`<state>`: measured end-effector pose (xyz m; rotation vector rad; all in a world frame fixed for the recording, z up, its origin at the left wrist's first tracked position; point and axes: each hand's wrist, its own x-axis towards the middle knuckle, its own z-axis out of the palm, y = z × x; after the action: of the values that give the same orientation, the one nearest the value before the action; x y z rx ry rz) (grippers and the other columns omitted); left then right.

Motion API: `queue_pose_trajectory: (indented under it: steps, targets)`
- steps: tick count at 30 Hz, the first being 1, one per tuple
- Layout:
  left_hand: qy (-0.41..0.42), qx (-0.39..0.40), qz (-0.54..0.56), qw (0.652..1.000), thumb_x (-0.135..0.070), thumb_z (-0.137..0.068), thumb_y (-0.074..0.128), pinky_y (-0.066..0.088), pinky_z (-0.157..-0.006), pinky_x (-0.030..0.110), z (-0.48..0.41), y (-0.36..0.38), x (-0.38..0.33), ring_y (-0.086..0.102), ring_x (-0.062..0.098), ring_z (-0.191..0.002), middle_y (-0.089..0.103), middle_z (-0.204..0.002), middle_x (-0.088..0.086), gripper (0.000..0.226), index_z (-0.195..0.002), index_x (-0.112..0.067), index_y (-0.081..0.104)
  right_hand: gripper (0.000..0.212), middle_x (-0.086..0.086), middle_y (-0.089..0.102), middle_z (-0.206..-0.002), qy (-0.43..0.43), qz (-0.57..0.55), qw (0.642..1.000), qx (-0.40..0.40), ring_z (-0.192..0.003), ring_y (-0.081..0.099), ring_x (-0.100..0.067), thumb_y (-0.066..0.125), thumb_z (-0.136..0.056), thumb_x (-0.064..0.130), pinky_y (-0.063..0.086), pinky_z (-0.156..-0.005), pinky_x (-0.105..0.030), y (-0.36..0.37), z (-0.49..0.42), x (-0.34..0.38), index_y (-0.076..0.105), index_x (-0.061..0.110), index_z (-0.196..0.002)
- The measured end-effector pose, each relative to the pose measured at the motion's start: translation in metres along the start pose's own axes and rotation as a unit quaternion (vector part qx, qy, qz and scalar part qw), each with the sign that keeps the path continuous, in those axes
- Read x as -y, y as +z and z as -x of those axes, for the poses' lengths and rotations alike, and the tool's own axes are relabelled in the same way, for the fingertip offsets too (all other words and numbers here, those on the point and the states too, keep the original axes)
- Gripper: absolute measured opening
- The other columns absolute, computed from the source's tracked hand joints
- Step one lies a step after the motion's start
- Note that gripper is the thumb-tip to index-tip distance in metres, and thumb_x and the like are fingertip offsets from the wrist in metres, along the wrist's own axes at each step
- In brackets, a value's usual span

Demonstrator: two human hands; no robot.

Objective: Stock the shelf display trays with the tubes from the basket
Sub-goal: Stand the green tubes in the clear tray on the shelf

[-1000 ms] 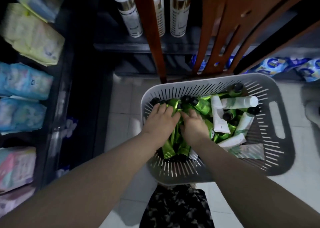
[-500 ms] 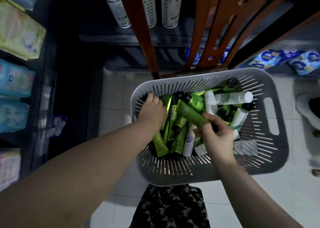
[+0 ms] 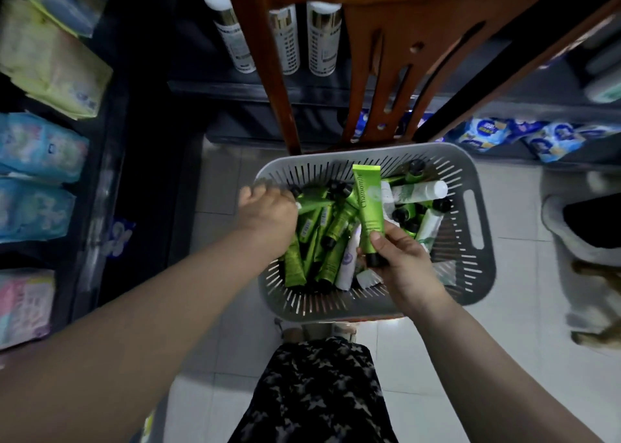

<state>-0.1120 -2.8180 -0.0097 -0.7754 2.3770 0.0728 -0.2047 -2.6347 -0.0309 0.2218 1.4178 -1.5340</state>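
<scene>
A grey slotted basket (image 3: 477, 274) stands on a chair seat below me, filled with several green tubes (image 3: 331, 237) and white tubes (image 3: 416, 190). My right hand (image 3: 400, 264) holds one green tube (image 3: 369, 207) marked "Chamomile" upright above the pile, gripping it near its black cap at the bottom. My left hand (image 3: 265, 212) is down at the basket's left side, fingers curled over the tubes near the rim; whether it grips one is hidden by the back of the hand.
The brown wooden chair back (image 3: 369, 72) rises behind the basket. White bottles (image 3: 322, 39) stand on a dark shelf beyond it. Packets (image 3: 43, 150) fill the shelves on the left, blue packets (image 3: 537, 136) lie at the right. White tiled floor (image 3: 504, 358) surrounds the chair.
My right hand has lifted one green tube out of the pile and turned it upright. My left hand has shifted toward the basket's left rim.
</scene>
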Motion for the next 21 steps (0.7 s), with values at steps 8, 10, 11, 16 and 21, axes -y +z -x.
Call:
queue_pose_trajectory:
  steps: [8, 10, 11, 16, 21]
  targets:
    - [-0.081, -0.001, 0.483, 0.872, -0.029, -0.1, 0.037, 0.041, -0.087, 0.034, 0.096, -0.039, 0.026, 0.053, 0.032, -0.111, 0.06, -0.12, 0.014, 0.036, -0.128, -0.009, 0.045, 0.032, -0.005, 0.067, -0.091, -0.046, 0.095, 0.989, 0.107, -0.085, 0.062, -0.021, 0.052, -0.089, -0.006, 0.049, -0.082, -0.034, 0.034, 0.05, 0.071, 0.057, 0.018, -0.109]
    - [-0.063, -0.033, 0.553, 0.83, -0.026, -0.097, 0.045, 0.041, -0.077, 0.032, 0.12, -0.046, 0.032, 0.057, 0.028, -0.095, 0.065, -0.102, 0.004, 0.028, -0.122, -0.015, 0.05, 0.035, -0.005, 0.066, -0.091, -0.063, 0.117, 0.981, 0.139, -0.087, 0.061, -0.023, 0.052, -0.089, -0.007, 0.048, -0.087, -0.038, 0.045, 0.063, 0.086, 0.058, 0.02, -0.109]
    - [-0.056, -0.048, 0.576, 0.814, -0.027, -0.095, 0.048, 0.042, -0.076, 0.033, 0.131, -0.051, 0.036, 0.057, 0.023, -0.088, 0.065, -0.1, 0.0, 0.025, -0.119, -0.019, 0.05, 0.035, -0.004, 0.067, -0.091, -0.072, 0.121, 0.979, 0.149, -0.087, 0.061, -0.022, 0.053, -0.089, -0.007, 0.048, -0.087, -0.037, 0.052, 0.069, 0.093, 0.059, 0.021, -0.109]
    - [-0.049, -0.13, 0.647, 0.75, -0.036, -0.087, 0.053, 0.045, -0.089, 0.044, 0.182, -0.084, 0.055, 0.058, 0.022, -0.099, 0.063, -0.105, 0.005, 0.021, -0.107, -0.03, 0.048, 0.026, -0.001, 0.07, -0.089, -0.109, 0.144, 0.962, 0.203, -0.085, 0.064, -0.017, 0.054, -0.091, 0.0, 0.048, -0.09, -0.034, 0.088, 0.101, 0.121, 0.058, 0.02, -0.108]
    - [-0.058, -0.25, 0.678, 0.689, -0.025, -0.094, 0.054, 0.045, -0.071, 0.029, 0.232, -0.104, 0.08, 0.052, 0.008, -0.076, 0.058, -0.088, -0.003, 0.006, -0.098, -0.03, 0.055, 0.023, 0.001, 0.062, -0.079, -0.152, 0.177, 0.935, 0.268, -0.074, 0.057, -0.013, 0.054, -0.089, -0.005, 0.045, -0.078, -0.031, 0.137, 0.135, 0.141, 0.058, 0.016, -0.099]
